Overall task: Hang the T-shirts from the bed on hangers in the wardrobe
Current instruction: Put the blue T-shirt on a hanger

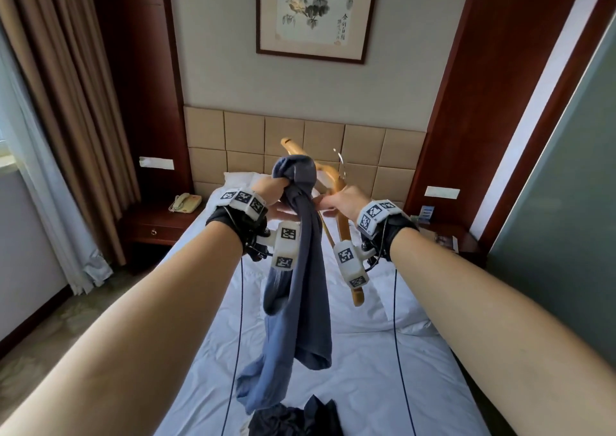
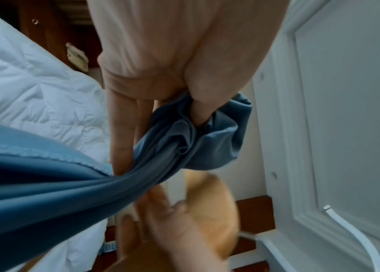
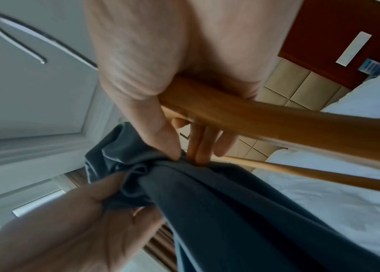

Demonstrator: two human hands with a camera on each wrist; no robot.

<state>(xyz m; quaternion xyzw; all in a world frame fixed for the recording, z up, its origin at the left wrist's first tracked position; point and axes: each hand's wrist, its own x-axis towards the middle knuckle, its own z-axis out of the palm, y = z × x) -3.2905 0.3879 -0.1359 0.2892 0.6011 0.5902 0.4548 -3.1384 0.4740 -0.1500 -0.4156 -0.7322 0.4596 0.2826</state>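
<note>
Left hand (image 1: 271, 190) held blue T-shirt (image 1: 300, 269) bunched at top, above bed (image 1: 366, 369). Right hand (image 1: 343, 202) clamped wooden hanger (image 1: 336, 185) in palm, fingertips pinching same cloth. My worry: shirt twisted like rope, neck opening unfindable; split right grip could drop hanger. Dark garment (image 1: 293, 419) lay on bed, unhung.

Both bare arms reach forward, raised at chest height. The left hand (image 1: 271, 191) grips bunched cloth between thumb and fingers; the right hand (image 1: 343, 202) clasps a wooden bar, fingertips pinching.
</note>
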